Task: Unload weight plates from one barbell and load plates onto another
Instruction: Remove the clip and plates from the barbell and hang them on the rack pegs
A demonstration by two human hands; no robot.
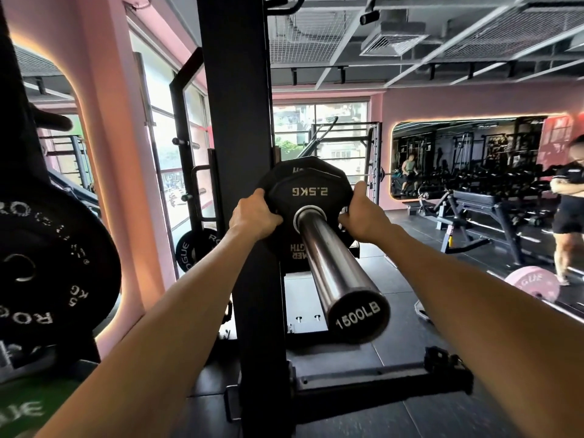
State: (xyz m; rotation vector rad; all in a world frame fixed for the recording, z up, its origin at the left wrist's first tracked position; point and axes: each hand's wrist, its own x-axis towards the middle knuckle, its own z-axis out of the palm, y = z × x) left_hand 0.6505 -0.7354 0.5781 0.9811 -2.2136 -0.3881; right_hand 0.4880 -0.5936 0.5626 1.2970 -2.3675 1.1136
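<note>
On barbell sleeve [331, 263]: both hands' fingers [257, 197] curled, gripping 2.5KG plate [311, 192] edges.

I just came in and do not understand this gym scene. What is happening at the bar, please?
A person holds the small 2.5KG plate with both hands: the left hand grips its left edge, the right hand its right edge. The plate sits on the barbell sleeve, pressed against a larger black plate behind it, beside the rack upright. Whether it is going on or coming off cannot be told.
</note>
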